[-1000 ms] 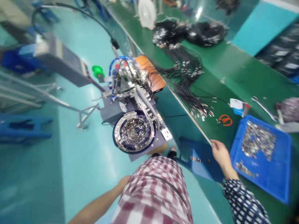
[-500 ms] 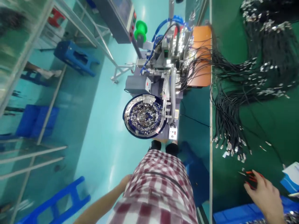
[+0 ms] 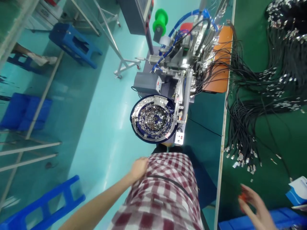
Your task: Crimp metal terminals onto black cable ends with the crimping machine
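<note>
On the right, over the green table (image 3: 266,169), my right hand (image 3: 256,204) is closed around red-handled pliers (image 3: 242,199). The pliers are smeared by motion and mostly covered by the fingers. My left hand (image 3: 139,168) lies against the side of the red-and-white checked apron (image 3: 168,185) at my waist; its fingers do not show clearly. Ahead of my right hand, a bundle of black cables (image 3: 242,127) with metal connector ends is spread on the table. A blue tray (image 3: 271,217) lies just beyond and below the right hand.
Before me stands a machine (image 3: 187,60) with a round feeder bowl (image 3: 134,119) full of small metal parts. Cables run over an orange plate (image 3: 217,78) to the table. A blue stool (image 3: 72,41), a blue frame (image 3: 45,204) and a wheeled metal stand (image 3: 111,38) are at left.
My right hand has drawn left and nearer with the pliers, lifting them off the table. My left hand has come forward into view at the apron. The whole view has shifted slightly.
</note>
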A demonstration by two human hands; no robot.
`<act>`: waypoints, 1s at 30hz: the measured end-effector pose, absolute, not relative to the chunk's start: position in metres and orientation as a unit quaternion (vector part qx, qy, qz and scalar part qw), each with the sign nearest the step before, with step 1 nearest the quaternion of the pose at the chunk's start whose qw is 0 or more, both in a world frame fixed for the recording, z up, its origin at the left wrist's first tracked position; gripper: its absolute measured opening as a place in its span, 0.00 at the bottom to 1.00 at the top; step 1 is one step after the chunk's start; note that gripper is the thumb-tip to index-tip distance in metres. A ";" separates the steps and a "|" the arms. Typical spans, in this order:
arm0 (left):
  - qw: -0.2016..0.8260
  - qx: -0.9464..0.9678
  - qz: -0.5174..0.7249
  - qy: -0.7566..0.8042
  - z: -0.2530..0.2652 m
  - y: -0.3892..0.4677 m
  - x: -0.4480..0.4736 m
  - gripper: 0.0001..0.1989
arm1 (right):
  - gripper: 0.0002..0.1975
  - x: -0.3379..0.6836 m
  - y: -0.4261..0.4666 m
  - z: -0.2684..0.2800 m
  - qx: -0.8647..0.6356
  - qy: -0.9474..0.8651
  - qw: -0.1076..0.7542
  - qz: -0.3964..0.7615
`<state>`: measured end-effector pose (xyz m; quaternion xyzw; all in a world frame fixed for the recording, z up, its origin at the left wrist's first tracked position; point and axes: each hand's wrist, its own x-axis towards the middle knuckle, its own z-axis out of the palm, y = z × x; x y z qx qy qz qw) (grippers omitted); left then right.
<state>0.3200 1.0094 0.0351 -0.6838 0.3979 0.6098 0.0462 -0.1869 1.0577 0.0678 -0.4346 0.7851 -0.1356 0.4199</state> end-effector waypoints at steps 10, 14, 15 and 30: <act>-0.361 -0.505 0.777 0.108 0.087 0.934 0.199 0.16 | 0.18 0.022 0.941 0.103 -0.445 0.477 0.728 -0.210; -0.404 -0.477 0.779 -0.047 0.085 0.921 0.205 0.20 | 0.35 0.003 0.911 0.109 -0.646 0.369 0.626 -0.232; -0.407 -0.467 0.782 -0.070 0.085 0.918 0.204 0.21 | 0.33 0.001 0.906 0.108 -0.688 0.353 0.590 -0.231; -0.403 -0.460 0.775 -0.160 0.071 0.898 0.197 0.20 | 0.23 -0.002 0.822 0.073 -0.644 0.372 0.612 -0.268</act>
